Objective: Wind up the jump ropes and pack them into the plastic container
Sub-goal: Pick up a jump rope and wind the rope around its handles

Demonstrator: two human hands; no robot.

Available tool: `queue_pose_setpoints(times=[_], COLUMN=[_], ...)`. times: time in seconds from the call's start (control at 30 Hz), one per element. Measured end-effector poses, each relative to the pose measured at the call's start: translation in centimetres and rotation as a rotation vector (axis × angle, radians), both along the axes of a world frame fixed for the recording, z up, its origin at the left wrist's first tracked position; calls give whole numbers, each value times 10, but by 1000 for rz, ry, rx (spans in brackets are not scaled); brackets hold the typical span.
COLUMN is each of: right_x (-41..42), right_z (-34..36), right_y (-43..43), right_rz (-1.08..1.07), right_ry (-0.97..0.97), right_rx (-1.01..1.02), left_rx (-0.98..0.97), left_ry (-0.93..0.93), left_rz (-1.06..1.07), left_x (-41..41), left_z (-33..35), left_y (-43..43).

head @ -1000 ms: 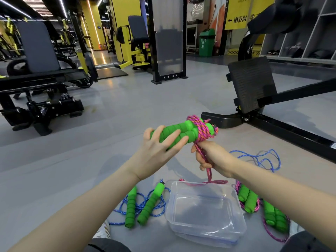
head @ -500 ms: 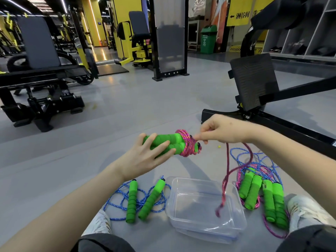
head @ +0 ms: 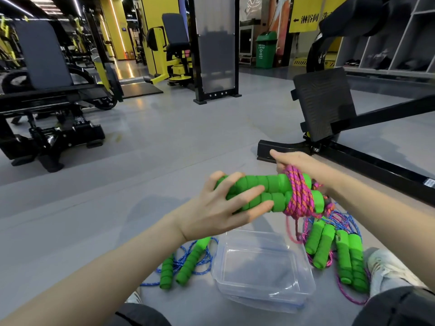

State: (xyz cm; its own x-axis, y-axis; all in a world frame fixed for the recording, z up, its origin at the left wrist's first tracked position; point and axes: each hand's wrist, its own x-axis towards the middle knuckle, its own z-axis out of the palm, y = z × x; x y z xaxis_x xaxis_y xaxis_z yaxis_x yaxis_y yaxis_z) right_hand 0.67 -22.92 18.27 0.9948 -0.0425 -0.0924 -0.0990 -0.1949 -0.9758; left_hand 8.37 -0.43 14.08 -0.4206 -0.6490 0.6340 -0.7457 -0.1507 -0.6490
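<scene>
As L hand [head: 219, 208] grips paired handles [head: 261, 184] above the box [head: 263, 288] on the floor [head: 164, 161], R hand [head: 299, 163] holds pink rope [head: 299, 196] mid-wind; next, prob. tuck the short tail [head: 292, 231], then pack.

Grey gym floor [head: 164, 142], yellow walls [head: 153, 20]
</scene>
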Motion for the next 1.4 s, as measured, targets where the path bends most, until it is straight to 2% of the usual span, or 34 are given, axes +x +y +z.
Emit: queue_pose_setpoints(times=[0.03, 0.1, 0.13, 0.17, 0.2, 0.23, 0.3, 0.43, 0.7, 0.83, 0.9, 1.0, 1.17, 1.27, 1.4], right_x=[2, -1, -1, -2, 0, -2, 2, 5, 4, 0, 0, -2, -1, 5, 8], right_z=[1, 1, -9, -27, -38, -44, -55, -37, -11, 9, 23, 40, 49, 41, 34], right_y=[4, 18, 25, 32, 33, 42, 50, 62, 60, 62, 54, 39, 28, 28, 17], right_rz=[133, 172, 102, 111, 47, -126, -261, -143, 110, 196, 210, 186, 76, 60, -67], right_ry=[-37, -214, -271, -172, -11, -10, -39, 94, 259, 200, 151, 41, -127, -161, -162], right_rx=[-1, 266, 159, 5, 27, 91, 119, 102, -272, -659, -728, -609, -214, -126, -33], left_rx=[-29, -52, -53, -56, -69, -91, -114, -93, -6, 54, 82, 149, 271, 256, 253], left_ry=[13, 17, 18, 31, 54, 73, 73, 12, -30, -71, -78, -77, -75, -64, -28], left_rz=[10, 40, 64, 98, 141, 187, 269, 360, 456, 429, 420, 397, 325, 243, 159], left_x=[1, 4, 6, 10, 15, 21, 35, 51, 67, 65, 63, 59, 52, 39, 20], left_z=[3, 1, -2, -5, -7, -8, -8, -15, -18, -19, -22, -23, -24, -22, -22], left_y=[-1, -3, -2, -1, 2, 4, 10, 22, 34, 34, 36, 39, 41, 30, 19])
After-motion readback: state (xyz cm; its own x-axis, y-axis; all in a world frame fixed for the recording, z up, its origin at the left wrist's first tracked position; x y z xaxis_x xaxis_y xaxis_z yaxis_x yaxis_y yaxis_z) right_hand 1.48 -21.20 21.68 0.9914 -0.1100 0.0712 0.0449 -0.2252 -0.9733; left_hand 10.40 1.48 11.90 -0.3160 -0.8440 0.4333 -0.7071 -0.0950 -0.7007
